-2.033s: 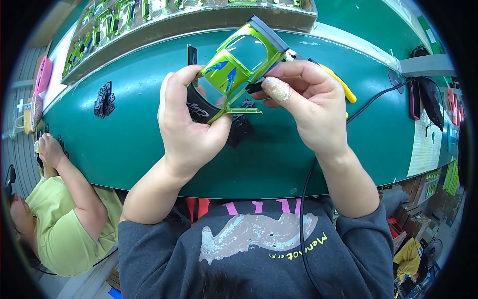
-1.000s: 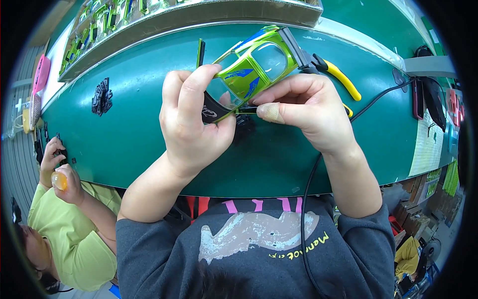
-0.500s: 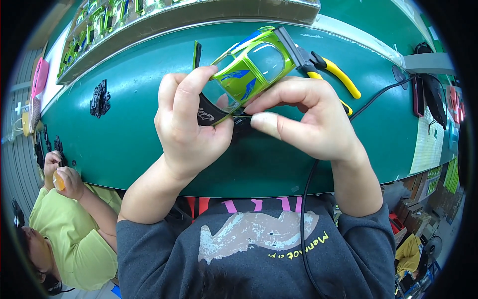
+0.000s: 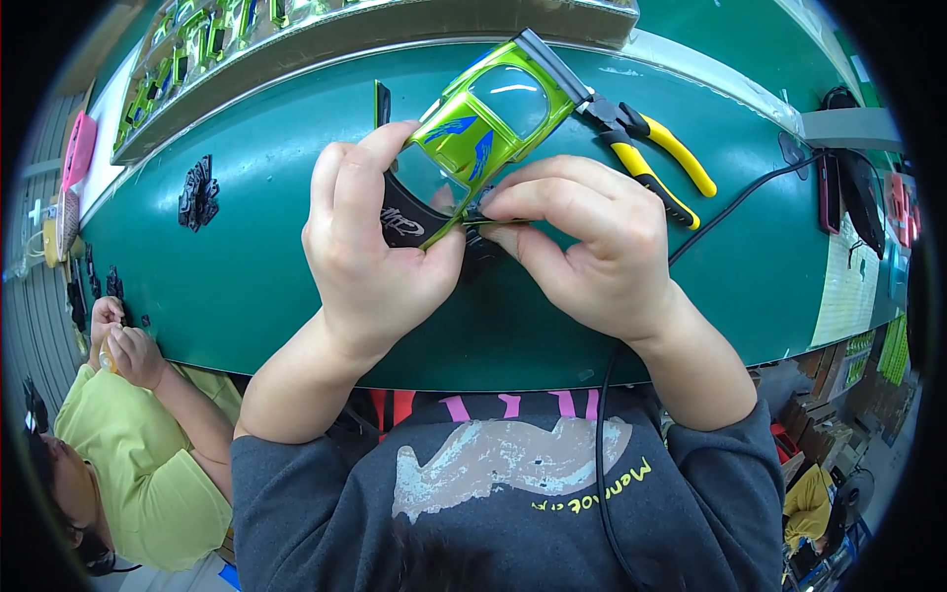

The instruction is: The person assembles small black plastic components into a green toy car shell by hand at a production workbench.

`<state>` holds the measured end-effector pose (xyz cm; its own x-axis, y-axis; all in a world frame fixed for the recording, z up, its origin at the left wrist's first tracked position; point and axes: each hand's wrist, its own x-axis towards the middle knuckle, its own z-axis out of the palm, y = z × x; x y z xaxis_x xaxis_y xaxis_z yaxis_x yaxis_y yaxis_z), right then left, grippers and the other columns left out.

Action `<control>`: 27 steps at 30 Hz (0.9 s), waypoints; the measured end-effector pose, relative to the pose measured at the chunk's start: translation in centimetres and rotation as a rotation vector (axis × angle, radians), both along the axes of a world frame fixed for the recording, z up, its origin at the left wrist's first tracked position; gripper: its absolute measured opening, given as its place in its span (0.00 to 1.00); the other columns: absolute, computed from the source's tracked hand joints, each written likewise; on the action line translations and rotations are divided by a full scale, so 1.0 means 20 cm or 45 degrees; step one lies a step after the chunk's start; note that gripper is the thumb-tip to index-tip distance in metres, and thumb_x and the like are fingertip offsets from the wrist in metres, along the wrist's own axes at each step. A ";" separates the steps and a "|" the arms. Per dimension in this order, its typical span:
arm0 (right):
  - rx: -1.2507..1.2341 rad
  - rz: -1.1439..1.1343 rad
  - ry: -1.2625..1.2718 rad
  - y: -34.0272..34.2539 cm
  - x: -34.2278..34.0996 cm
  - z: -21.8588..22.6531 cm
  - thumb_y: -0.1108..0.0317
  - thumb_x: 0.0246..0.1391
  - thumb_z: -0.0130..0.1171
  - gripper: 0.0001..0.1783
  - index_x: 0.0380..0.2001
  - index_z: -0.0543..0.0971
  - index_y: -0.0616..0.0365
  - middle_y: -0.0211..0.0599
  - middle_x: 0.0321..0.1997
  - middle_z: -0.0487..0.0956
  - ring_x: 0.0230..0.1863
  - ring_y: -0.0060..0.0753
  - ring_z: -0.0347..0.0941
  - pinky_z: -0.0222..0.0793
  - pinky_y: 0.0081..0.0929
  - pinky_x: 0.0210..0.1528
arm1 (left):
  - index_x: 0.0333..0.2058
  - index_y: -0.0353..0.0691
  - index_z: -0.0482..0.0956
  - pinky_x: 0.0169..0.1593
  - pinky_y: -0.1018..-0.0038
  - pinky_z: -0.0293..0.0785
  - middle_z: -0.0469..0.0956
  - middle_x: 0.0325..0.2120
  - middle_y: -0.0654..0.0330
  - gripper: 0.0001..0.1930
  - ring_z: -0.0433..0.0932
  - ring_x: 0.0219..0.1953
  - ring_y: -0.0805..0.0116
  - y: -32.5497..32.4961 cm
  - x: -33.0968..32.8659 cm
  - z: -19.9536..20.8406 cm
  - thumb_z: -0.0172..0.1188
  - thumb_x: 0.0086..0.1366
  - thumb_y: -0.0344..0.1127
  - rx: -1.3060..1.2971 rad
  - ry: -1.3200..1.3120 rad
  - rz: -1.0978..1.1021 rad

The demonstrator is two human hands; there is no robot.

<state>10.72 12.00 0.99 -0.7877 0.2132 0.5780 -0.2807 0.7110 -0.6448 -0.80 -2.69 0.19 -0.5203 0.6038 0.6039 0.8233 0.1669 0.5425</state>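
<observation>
A glossy green toy car body shell (image 4: 456, 150) with clear windows and blue markings is held tilted above the green table. My left hand (image 4: 370, 222) is closed around its near left end, where a black panel with pale lettering shows beside the palm. At the shell's lower edge, the thumb and fingers of my right hand (image 4: 597, 222) are pinched together. What lies between those fingertips is too small and too hidden to name. Small dark parts show on the table just below the fingertips. Yellow-and-black pliers (image 4: 681, 153) lie beyond my right hand.
A pile of small black parts (image 4: 199, 194) lies to the left. Behind the table's far edge stands a box (image 4: 414, 39) of similar green shells. A black cable (image 4: 740, 197) crosses the right side. At the left, a person in a yellow-green shirt (image 4: 148, 474) handles small parts.
The shell has tilted and shifted slightly left. My right hand has moved a little down and left, its fingertips closing at the shell's edge, which uncovers more of the pliers.
</observation>
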 end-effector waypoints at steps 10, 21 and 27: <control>-1.251 0.152 -0.474 -0.01 0.03 0.04 0.74 0.50 0.67 0.08 0.35 0.84 0.65 0.38 0.34 0.83 0.35 0.25 0.80 0.76 0.21 0.40 | 0.48 0.38 0.78 0.26 0.72 0.71 0.72 0.29 0.57 0.33 0.72 0.26 0.64 0.00 -0.01 -0.01 0.67 0.36 0.19 0.097 0.206 -0.010; -1.181 0.059 -0.448 -0.04 0.03 0.05 0.75 0.50 0.67 0.09 0.36 0.84 0.67 0.37 0.34 0.84 0.35 0.22 0.80 0.77 0.19 0.40 | 0.48 0.40 0.80 0.22 0.76 0.69 0.70 0.28 0.60 0.32 0.70 0.23 0.70 0.01 -0.02 -0.03 0.69 0.38 0.20 0.153 0.343 0.002; -1.303 0.031 -0.474 -0.06 0.03 0.06 0.75 0.49 0.68 0.09 0.35 0.84 0.68 0.37 0.35 0.84 0.35 0.21 0.80 0.77 0.19 0.39 | 0.47 0.40 0.81 0.23 0.76 0.69 0.70 0.28 0.60 0.30 0.70 0.23 0.69 0.00 -0.02 -0.03 0.69 0.39 0.20 0.152 0.328 0.012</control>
